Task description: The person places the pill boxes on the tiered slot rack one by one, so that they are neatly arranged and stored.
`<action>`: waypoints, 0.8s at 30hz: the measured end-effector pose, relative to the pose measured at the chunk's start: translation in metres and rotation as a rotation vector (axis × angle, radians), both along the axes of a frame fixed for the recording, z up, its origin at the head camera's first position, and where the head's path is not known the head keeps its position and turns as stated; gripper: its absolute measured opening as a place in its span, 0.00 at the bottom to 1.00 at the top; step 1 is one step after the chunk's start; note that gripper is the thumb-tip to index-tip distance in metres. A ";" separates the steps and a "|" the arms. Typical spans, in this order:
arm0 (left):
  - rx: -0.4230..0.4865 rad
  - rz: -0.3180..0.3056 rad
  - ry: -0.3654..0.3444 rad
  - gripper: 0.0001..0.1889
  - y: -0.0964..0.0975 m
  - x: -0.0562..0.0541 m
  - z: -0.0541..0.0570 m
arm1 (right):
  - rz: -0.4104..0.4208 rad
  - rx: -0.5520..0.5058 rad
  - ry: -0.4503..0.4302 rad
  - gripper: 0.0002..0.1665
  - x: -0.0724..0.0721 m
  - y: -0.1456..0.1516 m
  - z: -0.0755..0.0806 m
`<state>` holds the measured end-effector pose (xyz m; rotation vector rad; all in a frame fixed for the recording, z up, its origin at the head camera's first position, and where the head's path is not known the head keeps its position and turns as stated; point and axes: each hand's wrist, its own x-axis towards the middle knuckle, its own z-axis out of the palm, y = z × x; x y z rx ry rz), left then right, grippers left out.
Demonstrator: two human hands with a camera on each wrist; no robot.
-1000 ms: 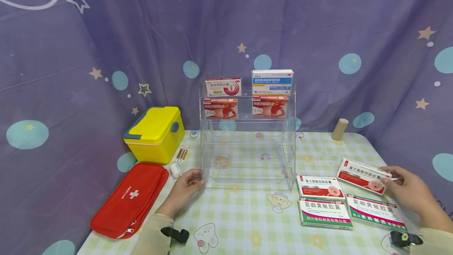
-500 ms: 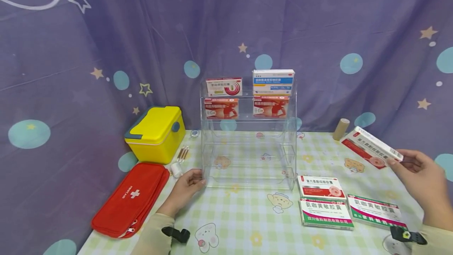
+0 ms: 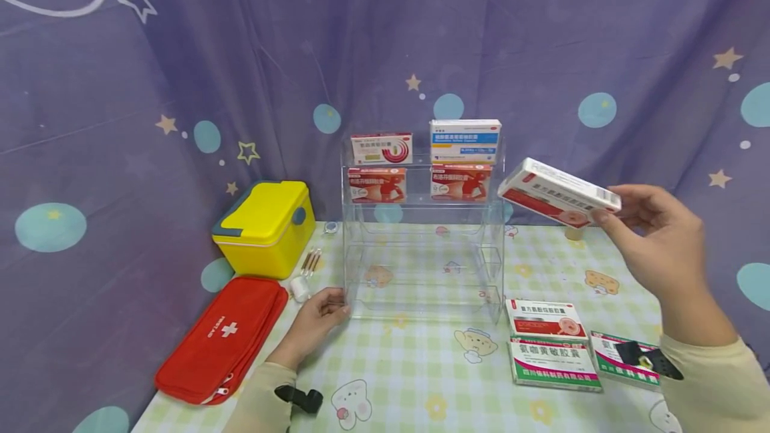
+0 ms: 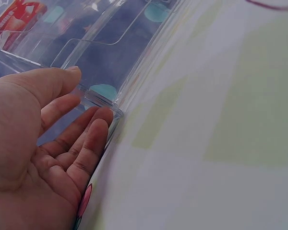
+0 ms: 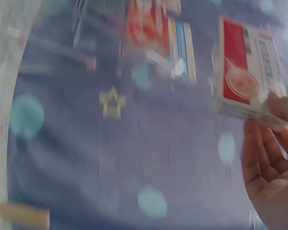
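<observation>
A clear acrylic display rack (image 3: pixel 421 272) stands on the table, with several medicine boxes on its upper two tiers. My left hand (image 3: pixel 315 323) rests at the rack's lower left corner, fingertips touching its edge, the fingers loosely bent as the left wrist view shows. Up in the air right of the rack, my right hand (image 3: pixel 658 236) pinches one end of a white and red medicine box (image 3: pixel 559 196), which is tilted. On the top tier are a white-red box (image 3: pixel 381 149) and a blue-white box (image 3: pixel 465 142); two red boxes (image 3: pixel 377 186) stand below.
A white-red box (image 3: pixel 546 319) and two green-white boxes (image 3: pixel 555 365) lie on the table at right, one partly behind my right wrist. At left are a yellow case (image 3: pixel 265 229), a red first aid pouch (image 3: pixel 222 339), a small white object (image 3: pixel 299 289) and brown sticks (image 3: pixel 310 262).
My right hand has lifted the white and red medicine box off the table and carried it up and left toward the rack. My left hand has stayed at the rack's corner.
</observation>
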<state>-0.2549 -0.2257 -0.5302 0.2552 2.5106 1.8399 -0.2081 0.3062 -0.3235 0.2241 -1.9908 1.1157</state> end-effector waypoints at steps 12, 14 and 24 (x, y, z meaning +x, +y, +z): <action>-0.013 0.005 0.007 0.21 -0.003 -0.002 -0.004 | 0.262 0.232 -0.135 0.17 -0.070 -0.133 -0.011; -0.013 0.006 0.009 0.21 -0.002 -0.002 -0.003 | 0.271 0.245 -0.181 0.18 -0.081 -0.147 -0.016; -0.023 0.042 -0.001 0.19 0.000 -0.003 -0.004 | 0.270 0.260 -0.257 0.19 -0.115 -0.196 -0.042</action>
